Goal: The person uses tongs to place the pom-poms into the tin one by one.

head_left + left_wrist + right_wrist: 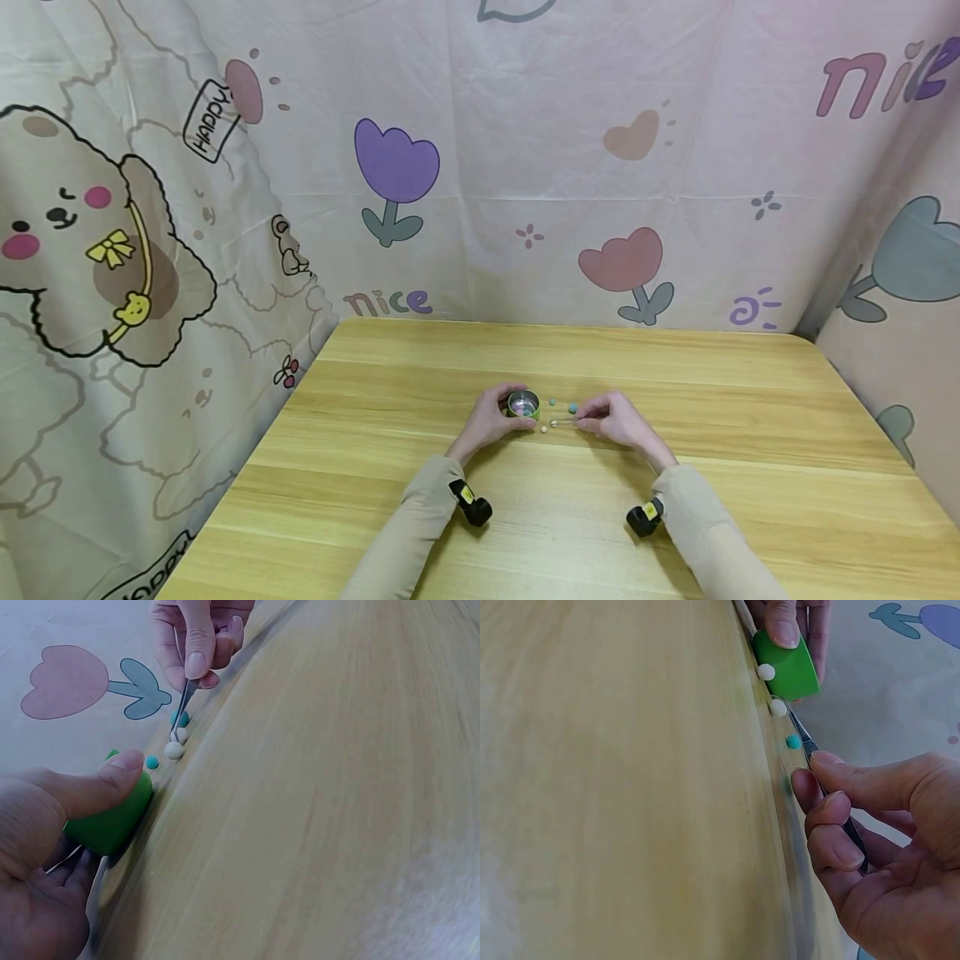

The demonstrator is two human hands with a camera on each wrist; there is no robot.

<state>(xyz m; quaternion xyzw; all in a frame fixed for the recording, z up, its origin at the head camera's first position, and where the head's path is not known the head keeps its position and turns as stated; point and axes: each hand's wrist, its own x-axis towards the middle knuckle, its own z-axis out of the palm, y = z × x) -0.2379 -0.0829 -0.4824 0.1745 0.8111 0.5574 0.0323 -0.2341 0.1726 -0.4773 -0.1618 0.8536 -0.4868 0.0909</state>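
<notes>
My left hand (487, 419) holds a small green cup (120, 817) upright on the table, with the thumb on the near side and the fingers round the far side. The head view shows its shiny metallic inside (525, 401) with something small and pale in it. Between thumb and fingers, my right hand (618, 417) pinches metal tweezers (807, 737) that point left toward the cup. Their tips are at a white ball (778, 708). Another white ball (766, 672) lies nearer the cup.
A small teal ball (552, 402) lies behind the tweezer tips, and a larger teal ball (573, 408) is close to the right fingertips. The wooden table (570, 517) extends around both hands, with a printed curtain (510, 167) hanging behind it.
</notes>
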